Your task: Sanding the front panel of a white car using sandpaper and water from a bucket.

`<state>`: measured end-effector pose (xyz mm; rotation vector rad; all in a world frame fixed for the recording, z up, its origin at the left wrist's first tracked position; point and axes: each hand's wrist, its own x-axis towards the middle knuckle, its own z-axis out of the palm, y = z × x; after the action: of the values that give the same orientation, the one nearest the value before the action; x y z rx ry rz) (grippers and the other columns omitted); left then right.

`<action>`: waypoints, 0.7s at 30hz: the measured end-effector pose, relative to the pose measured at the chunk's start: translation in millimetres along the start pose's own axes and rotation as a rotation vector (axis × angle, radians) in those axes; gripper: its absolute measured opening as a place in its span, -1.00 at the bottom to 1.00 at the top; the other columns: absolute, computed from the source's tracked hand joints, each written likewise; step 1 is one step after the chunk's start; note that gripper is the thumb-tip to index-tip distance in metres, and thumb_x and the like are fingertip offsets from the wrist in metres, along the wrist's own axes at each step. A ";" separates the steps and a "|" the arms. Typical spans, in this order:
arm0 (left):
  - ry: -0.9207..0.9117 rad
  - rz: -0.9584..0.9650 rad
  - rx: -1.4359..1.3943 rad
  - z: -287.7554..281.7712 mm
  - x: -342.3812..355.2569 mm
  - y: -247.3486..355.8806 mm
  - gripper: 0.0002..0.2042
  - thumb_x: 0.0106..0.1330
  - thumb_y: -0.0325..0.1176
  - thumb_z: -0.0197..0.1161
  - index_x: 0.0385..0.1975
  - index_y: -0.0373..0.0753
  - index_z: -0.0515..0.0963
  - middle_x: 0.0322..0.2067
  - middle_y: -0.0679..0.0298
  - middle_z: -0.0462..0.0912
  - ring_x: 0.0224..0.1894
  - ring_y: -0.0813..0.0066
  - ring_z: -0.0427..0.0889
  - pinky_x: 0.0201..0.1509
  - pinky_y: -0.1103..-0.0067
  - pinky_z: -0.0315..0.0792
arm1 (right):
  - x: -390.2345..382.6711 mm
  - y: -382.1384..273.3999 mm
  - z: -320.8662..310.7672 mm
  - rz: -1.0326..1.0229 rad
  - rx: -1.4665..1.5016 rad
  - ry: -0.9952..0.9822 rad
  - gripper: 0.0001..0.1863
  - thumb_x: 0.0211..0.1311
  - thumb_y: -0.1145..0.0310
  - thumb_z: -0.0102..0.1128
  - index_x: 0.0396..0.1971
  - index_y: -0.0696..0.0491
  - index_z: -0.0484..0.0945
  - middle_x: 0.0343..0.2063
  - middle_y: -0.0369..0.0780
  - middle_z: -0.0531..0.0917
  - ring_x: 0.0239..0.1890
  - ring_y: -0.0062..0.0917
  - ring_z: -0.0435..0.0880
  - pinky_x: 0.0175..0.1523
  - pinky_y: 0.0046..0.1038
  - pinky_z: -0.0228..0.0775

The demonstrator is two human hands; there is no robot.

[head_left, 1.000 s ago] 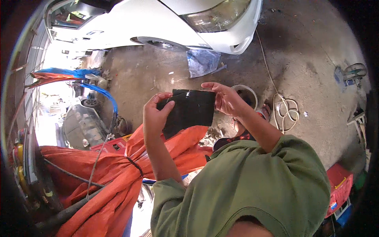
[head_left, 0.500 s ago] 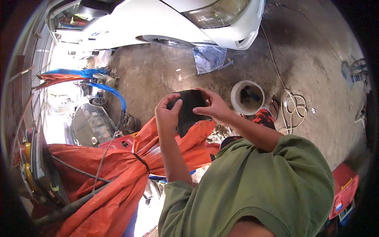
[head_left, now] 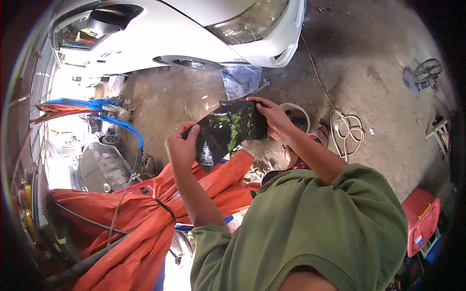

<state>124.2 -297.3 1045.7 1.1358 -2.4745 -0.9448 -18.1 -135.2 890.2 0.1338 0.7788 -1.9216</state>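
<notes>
A dark, glossy sheet point(head_left: 208, 133) with a bright green patch across its middle is stretched between my hands at chest height. Whether the green is on the sheet or a reflection, I cannot tell. My left hand point(head_left: 182, 149) pinches its left edge between thumb and fingers. The upper right corner is gripped by my right hand point(head_left: 275, 120), whose fingers partly go behind it. Just below the sheet lies a bunched orange tarp point(head_left: 131, 213), tied round with a dark cord.
A white car point(head_left: 165, 36) stands ahead, with a crumpled pale sheet point(head_left: 241, 82) on the ground by its wheel. A round pale bucket point(head_left: 307, 119) is partly hidden behind my right hand. Coiled cable point(head_left: 358, 130), a fan point(head_left: 427, 73) and a red plastic crate point(head_left: 420, 223) are at the right.
My hands have moved apart and spread the sheet wider, its face turned up so green now shows on it. The surroundings have shifted left as my view turned slightly.
</notes>
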 end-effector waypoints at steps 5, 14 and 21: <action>0.096 0.006 -0.160 -34.1 -4.3 0.1 -0.94 0.21 -0.49 0.27 -0.39 -0.34 0.62 -0.47 0.43 0.60 -0.39 0.72 0.50 -0.22 0.71 0.40 | -11.7 -12.3 3.8 0.005 -0.009 0.012 -0.71 0.43 0.45 -0.16 -0.01 0.05 0.54 -0.20 -0.20 0.62 -0.24 -0.52 0.63 -0.19 -0.42 0.55; -0.042 0.056 -0.221 -29.9 -38.5 -12.7 -0.89 0.17 -0.44 0.30 -0.40 -0.36 0.61 -0.50 0.35 0.61 -0.40 0.67 0.51 -0.22 0.66 0.41 | -33.9 5.1 53.4 0.203 -0.144 -0.188 -0.72 0.39 0.37 -0.09 0.01 0.07 0.50 -0.12 -0.18 0.60 -0.14 -0.43 0.62 -0.07 -0.33 0.51; 0.261 -0.049 -0.269 -16.9 -132.4 -76.8 -0.86 0.17 -0.41 0.30 -0.42 -0.38 0.61 -0.49 0.31 0.63 -0.40 0.66 0.53 -0.26 0.64 0.42 | -53.9 51.7 92.7 0.562 -0.339 -0.522 -0.65 0.35 0.30 -0.05 0.04 0.12 0.46 -0.08 -0.17 0.59 -0.09 -0.46 0.62 0.00 -0.37 0.49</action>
<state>264.4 -242.8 1012.7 1.1499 -2.0535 -1.0323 73.5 -160.8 961.7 -0.3173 0.6124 -1.1935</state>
